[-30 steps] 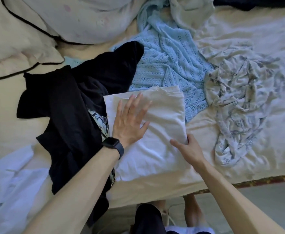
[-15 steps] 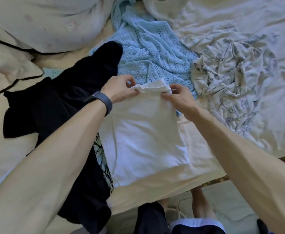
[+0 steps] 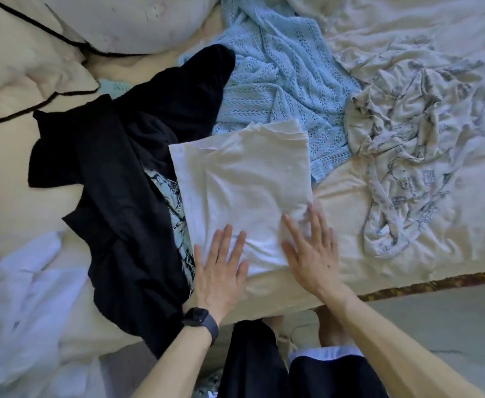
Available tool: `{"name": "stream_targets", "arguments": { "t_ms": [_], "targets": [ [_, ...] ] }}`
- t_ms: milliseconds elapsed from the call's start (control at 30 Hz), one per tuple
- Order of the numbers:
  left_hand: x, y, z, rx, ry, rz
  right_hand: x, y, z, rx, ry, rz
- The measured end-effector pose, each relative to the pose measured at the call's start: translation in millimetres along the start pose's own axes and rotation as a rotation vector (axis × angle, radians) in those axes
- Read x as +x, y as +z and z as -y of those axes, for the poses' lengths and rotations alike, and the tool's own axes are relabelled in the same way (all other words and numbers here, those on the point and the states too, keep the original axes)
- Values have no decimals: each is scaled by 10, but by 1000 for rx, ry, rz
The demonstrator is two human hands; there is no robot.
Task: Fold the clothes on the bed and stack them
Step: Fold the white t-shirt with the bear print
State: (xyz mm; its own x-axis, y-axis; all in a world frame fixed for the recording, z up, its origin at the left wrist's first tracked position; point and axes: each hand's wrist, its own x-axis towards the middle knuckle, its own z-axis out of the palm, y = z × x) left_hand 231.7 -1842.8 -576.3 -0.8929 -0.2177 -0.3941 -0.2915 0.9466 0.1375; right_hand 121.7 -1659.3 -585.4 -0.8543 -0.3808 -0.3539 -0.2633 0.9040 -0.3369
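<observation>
**Fingers flat on the near end of the white fold**

Fingers (image 3: 317, 222) of both hands lie straight and slightly spread, pressing down and gripping nothing. The left hand (image 3: 219, 277) covers the near left corner of the folded white garment (image 3: 244, 179). The right hand (image 3: 311, 259) covers the near right corner, its palm partly over the bed sheet (image 3: 407, 254).

The garment lies straight ahead of the fingertips. Its long axis runs away from the person, and its far end overlaps the edge of the blue knit (image 3: 278, 81). Its left side rests on the black garment (image 3: 115, 182). Both hands are about equally near, one at each corner of the near short edge. So a further fold, as I judge it, would carry that edge forward along the long axis.

Half a second earlier both hands pinched the far edge and held it raised. That edge now lies flat in layers, and the hands have come back to the near end. The garment itself has not shifted on the bed.
</observation>
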Motion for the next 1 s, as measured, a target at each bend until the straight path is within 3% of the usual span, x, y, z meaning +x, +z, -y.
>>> {"name": "stream_targets", "arguments": {
  "t_ms": [100,200,267,333,500,700,833,1000],
  "targets": [
    [-378,-7,75,-130,-181,-110,-266,-19,-159,325,230,31],
    [-491,-100,-4,-630,-560,-253,-310,-175,-224,735,570,138],
    [-405,-199,-59,-973,-937,-194,-251,-215,-292,927,704,235],
    [-284,-287,-54,-1090,-1121,-76,-156,-220,-376,965,737,310],
    [-244,-368,-81,-1147,-1226,-78,-23,-233,-481,1028,719,397],
    [-362,-182,-143,-1624,-1290,-158,-97,-316,-474,1033,628,354],
    [-556,-106,-227,-1752,-1221,-241,-252,-413,-559,1019,559,279],
    [-993,-40,-612,-1755,-1193,-228,-751,-483,-891,1013,588,234]
  ]
}}
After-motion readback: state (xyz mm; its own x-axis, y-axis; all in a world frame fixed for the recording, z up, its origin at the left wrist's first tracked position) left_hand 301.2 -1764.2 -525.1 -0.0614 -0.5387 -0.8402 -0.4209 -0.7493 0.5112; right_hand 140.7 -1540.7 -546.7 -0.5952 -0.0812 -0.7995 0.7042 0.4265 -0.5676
